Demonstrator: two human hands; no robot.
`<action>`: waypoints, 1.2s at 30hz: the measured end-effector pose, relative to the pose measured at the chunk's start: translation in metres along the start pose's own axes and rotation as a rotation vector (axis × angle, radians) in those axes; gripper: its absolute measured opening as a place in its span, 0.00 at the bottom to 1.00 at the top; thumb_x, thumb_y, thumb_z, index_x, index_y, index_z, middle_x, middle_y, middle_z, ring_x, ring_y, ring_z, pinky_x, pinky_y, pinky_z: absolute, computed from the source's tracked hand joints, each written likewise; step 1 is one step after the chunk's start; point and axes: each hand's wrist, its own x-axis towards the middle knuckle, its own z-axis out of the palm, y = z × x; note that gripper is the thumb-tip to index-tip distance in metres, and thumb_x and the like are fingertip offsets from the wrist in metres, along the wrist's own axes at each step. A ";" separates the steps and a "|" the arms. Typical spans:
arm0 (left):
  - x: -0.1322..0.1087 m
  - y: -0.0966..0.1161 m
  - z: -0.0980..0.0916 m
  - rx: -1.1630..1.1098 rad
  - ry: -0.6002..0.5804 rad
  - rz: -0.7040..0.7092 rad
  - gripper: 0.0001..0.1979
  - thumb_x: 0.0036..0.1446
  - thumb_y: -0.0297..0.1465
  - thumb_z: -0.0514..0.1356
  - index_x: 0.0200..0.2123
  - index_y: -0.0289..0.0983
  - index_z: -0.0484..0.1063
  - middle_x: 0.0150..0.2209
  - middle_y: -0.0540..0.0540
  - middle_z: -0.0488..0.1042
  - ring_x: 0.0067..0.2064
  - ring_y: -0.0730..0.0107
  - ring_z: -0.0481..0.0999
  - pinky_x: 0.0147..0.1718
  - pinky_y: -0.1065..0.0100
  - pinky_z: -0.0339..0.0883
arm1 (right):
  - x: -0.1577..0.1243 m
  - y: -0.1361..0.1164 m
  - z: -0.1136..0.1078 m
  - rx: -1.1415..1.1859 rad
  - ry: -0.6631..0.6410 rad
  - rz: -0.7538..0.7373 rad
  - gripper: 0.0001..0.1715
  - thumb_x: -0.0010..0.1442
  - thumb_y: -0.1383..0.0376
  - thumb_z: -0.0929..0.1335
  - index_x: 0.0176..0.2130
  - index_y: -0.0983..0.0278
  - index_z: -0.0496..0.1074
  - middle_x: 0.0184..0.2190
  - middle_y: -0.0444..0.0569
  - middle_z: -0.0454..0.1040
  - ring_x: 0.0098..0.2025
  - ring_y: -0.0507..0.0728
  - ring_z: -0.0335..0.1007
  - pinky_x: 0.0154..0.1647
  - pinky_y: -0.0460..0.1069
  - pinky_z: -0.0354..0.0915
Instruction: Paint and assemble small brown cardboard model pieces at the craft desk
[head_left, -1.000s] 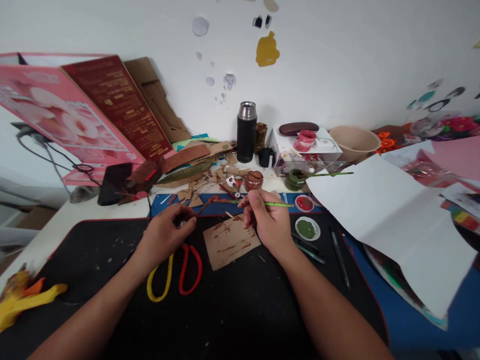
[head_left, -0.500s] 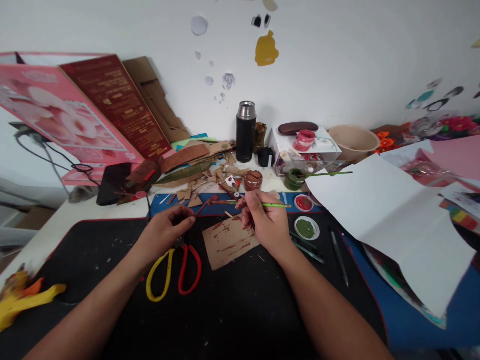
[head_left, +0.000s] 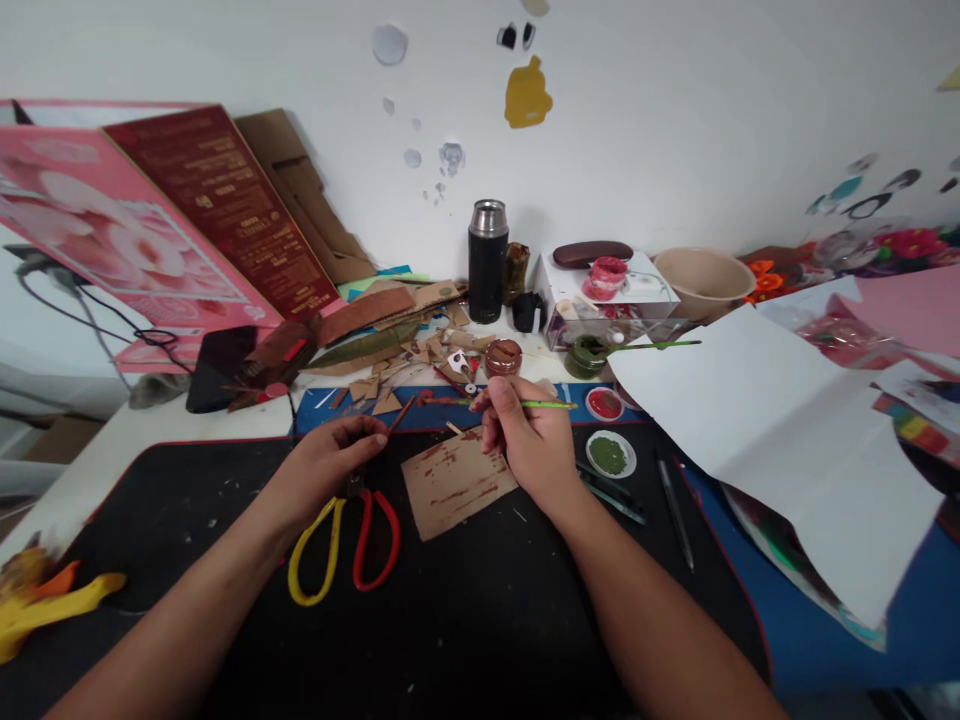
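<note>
**Paintbrush point(head_left: 551, 405) held beside a thin brown stick point(head_left: 401, 414)**

At centre frame, the right hand point(head_left: 529, 440) grips the green-handled brush, its brown-coated tip just beside the stick's upper end. Left of centre, the left hand point(head_left: 337, 455) pinches the stick above the scissors point(head_left: 358, 545). Paint-streaked cardboard point(head_left: 454, 490) lies between the forearms.

Even, rather dim light fills the scene. Beyond the fingers point(head_left: 507, 403), the black flask point(head_left: 487, 275) throws a faint, soft-edged shadow rightward on the pale wall point(head_left: 637, 120), so light comes from the left; its steel neck glints. Right of the fingers, the white paper point(head_left: 765, 430) is among the brightest patches, greyer along its fold. Nearer than the fingers, the black mat point(head_left: 480, 620) swallows detail. Far left of them, the pink box point(head_left: 127, 230) looks stretched and leaning at the frame's edge.
</note>
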 end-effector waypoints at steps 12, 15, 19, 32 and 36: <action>0.002 -0.002 -0.003 0.156 0.014 0.139 0.20 0.48 0.49 0.68 0.35 0.39 0.80 0.30 0.48 0.77 0.32 0.64 0.72 0.29 0.68 0.65 | 0.000 -0.002 0.000 -0.009 0.007 0.002 0.29 0.72 0.42 0.66 0.32 0.61 0.74 0.16 0.38 0.68 0.17 0.49 0.67 0.19 0.45 0.61; 0.001 -0.003 -0.004 0.154 0.004 0.136 0.20 0.49 0.50 0.68 0.35 0.39 0.79 0.29 0.49 0.75 0.29 0.65 0.71 0.25 0.69 0.62 | 0.001 -0.001 -0.001 -0.015 0.023 0.010 0.30 0.71 0.41 0.66 0.31 0.60 0.73 0.16 0.39 0.68 0.17 0.49 0.67 0.18 0.45 0.60; 0.001 -0.004 -0.004 0.154 0.007 0.150 0.20 0.48 0.50 0.69 0.35 0.39 0.80 0.31 0.48 0.77 0.32 0.63 0.73 0.28 0.68 0.66 | 0.000 -0.002 -0.001 -0.005 0.023 -0.007 0.30 0.71 0.41 0.65 0.32 0.61 0.74 0.16 0.39 0.68 0.17 0.49 0.67 0.18 0.45 0.61; 0.000 -0.001 -0.004 0.162 0.001 0.141 0.19 0.48 0.49 0.69 0.35 0.40 0.78 0.30 0.50 0.75 0.30 0.66 0.70 0.27 0.69 0.64 | 0.001 -0.003 0.000 0.007 0.012 0.007 0.29 0.71 0.41 0.66 0.31 0.60 0.75 0.16 0.39 0.69 0.17 0.50 0.67 0.19 0.46 0.61; -0.001 -0.003 -0.004 0.178 -0.007 0.137 0.20 0.49 0.50 0.68 0.37 0.40 0.78 0.31 0.50 0.75 0.31 0.65 0.71 0.28 0.68 0.65 | 0.000 -0.002 0.001 0.006 -0.009 0.008 0.29 0.71 0.42 0.66 0.32 0.61 0.75 0.16 0.39 0.69 0.17 0.49 0.67 0.19 0.45 0.61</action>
